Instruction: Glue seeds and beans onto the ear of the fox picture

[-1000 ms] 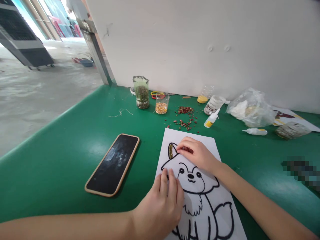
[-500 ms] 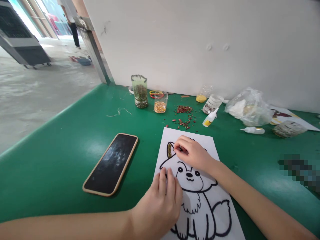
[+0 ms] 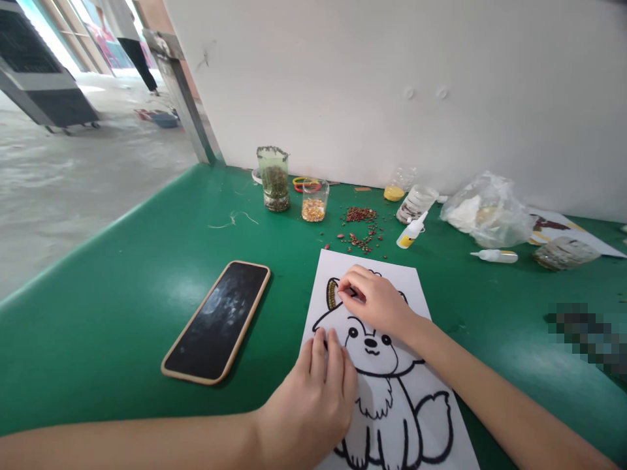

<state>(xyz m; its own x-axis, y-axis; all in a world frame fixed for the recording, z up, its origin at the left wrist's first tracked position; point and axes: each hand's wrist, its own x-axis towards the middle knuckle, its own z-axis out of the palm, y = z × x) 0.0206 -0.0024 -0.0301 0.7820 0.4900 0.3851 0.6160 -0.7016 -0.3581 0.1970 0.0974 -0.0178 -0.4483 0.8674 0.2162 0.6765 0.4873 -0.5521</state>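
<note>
A white sheet [image 3: 435,372] printed with a black-outlined cartoon fox lies on the green table. My left hand [image 3: 316,391] rests on the sheet's left side, fingers stretched out over the fox's cheek. At the fox's left ear, my right hand [image 3: 372,297] is closed in a pinch; whatever sits between the fingertips is too small to make out. Small greenish seeds [image 3: 332,295] line the inside of that ear, right beside the fingertips. Beyond the sheet's top edge lie loose reddish-brown beans [image 3: 361,214], with a glue bottle [image 3: 411,232] standing tilted to their right.
A phone [image 3: 218,323] lies left of the sheet. Behind stand a green cup of seeds [image 3: 275,183] and a clear cup of corn kernels [image 3: 313,207]. To the right are a plastic bag [image 3: 490,212], another glue bottle [image 3: 496,255] and a jar [image 3: 565,253]. A person [image 3: 130,39] is far off.
My right hand has shifted very slightly left at the ear, still pinched. My left hand keeps its place. The distant person's body has moved a little left.
</note>
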